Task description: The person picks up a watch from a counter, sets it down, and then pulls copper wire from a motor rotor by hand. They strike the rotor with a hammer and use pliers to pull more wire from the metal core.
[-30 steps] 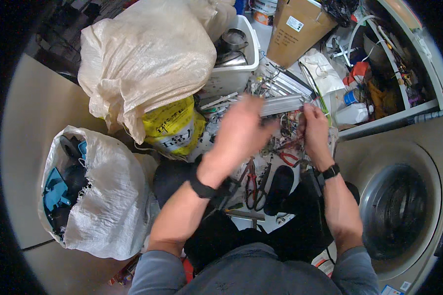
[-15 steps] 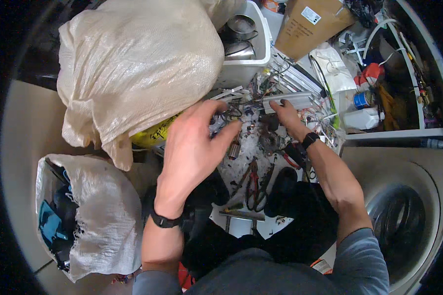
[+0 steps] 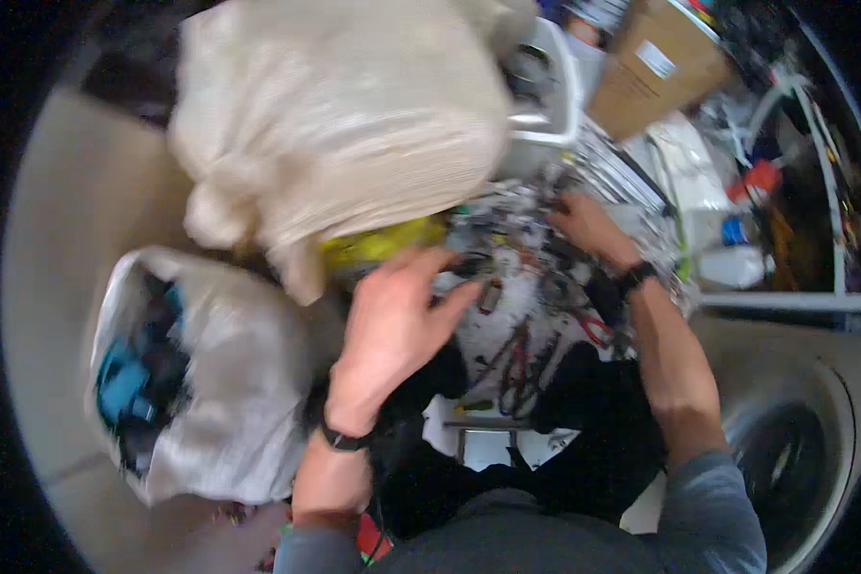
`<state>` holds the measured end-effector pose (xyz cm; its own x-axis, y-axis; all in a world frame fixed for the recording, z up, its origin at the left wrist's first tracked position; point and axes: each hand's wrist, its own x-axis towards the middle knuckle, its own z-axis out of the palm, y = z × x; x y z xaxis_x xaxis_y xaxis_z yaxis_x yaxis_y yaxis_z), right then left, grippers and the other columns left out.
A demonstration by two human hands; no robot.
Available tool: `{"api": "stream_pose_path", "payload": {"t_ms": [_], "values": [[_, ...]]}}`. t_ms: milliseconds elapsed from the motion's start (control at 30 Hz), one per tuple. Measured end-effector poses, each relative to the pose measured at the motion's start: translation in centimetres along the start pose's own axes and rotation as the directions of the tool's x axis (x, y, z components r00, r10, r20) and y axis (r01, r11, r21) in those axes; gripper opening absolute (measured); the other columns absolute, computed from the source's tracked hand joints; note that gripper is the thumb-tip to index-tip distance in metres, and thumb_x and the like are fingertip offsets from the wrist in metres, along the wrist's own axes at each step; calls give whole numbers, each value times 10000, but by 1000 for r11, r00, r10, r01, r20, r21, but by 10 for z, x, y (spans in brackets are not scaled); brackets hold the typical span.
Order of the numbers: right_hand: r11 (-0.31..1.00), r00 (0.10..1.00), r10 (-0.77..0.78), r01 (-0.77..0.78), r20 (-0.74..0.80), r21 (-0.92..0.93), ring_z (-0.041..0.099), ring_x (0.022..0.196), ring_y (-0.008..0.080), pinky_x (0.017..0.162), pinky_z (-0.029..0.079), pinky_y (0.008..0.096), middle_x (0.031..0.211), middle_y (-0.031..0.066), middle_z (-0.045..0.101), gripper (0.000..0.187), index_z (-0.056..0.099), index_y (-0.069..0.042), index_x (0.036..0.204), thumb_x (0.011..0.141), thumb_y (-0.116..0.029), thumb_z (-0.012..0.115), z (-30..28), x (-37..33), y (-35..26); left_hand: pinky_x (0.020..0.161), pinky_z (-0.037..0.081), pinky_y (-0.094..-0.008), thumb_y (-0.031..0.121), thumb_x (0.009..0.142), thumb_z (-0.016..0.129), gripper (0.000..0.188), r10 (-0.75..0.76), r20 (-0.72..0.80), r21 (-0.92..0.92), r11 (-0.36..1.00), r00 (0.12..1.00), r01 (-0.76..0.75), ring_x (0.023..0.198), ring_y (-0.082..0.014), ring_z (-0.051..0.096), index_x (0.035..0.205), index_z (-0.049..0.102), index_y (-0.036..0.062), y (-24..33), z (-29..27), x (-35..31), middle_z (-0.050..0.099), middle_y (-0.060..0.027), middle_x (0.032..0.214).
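Note:
My left hand hovers left of the scrap pile, its thumb held apart from the fingers and nothing visible between them. Just beyond its thumb lies a small metal cylinder. Over the pile's far side, my right hand reaches down among small metal scraps. Its fingertips are smeared by motion, so any hold is unclear. Between my feet lie red-handled pliers and other dark hand tools. Another red-handled tool rests below my right wrist.
A large beige woven sack looms at far left, with a yellow bag under its edge. An open white sack stands at near left. A white bin and cardboard box stand behind. At right are a shelf and round-doored washing machine.
The whole view has shifted, and surroundings sit further right and are blurred. My right hand has moved from beside a silver bar to the scraps left of it. My left hand keeps its shape.

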<state>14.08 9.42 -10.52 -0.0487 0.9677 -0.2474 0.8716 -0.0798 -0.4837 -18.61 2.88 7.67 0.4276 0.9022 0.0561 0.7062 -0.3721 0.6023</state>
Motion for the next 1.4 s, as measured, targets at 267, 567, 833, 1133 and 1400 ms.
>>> {"api": "stream_pose_path", "payload": {"t_ms": [267,567,833,1133,1400], "values": [[863,840,-311,446,444,-239,676,1016,439,862,547,510,1070,231,725,404,675,-55,1179,828,-252,702,43,-110,-94,861,547,-494,242,760,808,364,100,-81,-14,995,992,-101,999,-417,638,995,661,6,11,0,-51,637,-216,1024],[666,632,-202,648,748,-369,692,1091,371,985,522,444,1122,180,746,423,797,-107,1032,764,-431,752,173,-98,-97,787,518,-454,174,894,735,265,25,-382,-95,993,924,-66,934,-372,623,1082,633,17,102,-122,-281,586,-156,1001],[51,278,-407,958,870,-282,675,1146,331,986,523,459,1195,178,728,599,742,-80,1202,800,-524,763,229,-15,-8,796,580,-410,150,857,765,333,-255,-841,175,706,477,686,907,-320,693,1164,674,60,127,-131,-468,649,-151,1139],[-7,305,-326,946,895,-324,668,1162,337,979,528,479,1218,175,715,618,730,-84,1225,820,-551,735,242,-34,-125,876,518,-442,97,782,759,230,214,-975,-90,-114,-64,989,1004,-358,632,1001,706,52,216,-113,-706,665,-153,1037],[146,481,-223,876,848,-459,662,1176,342,973,533,497,1239,172,704,635,719,-87,1245,838,-574,709,226,-58,-115,953,494,-456,405,722,820,727,355,-784,-614,-568,-510,548,1084,-341,647,1293,612,7,343,-108,-896,704,-189,1146]]}}
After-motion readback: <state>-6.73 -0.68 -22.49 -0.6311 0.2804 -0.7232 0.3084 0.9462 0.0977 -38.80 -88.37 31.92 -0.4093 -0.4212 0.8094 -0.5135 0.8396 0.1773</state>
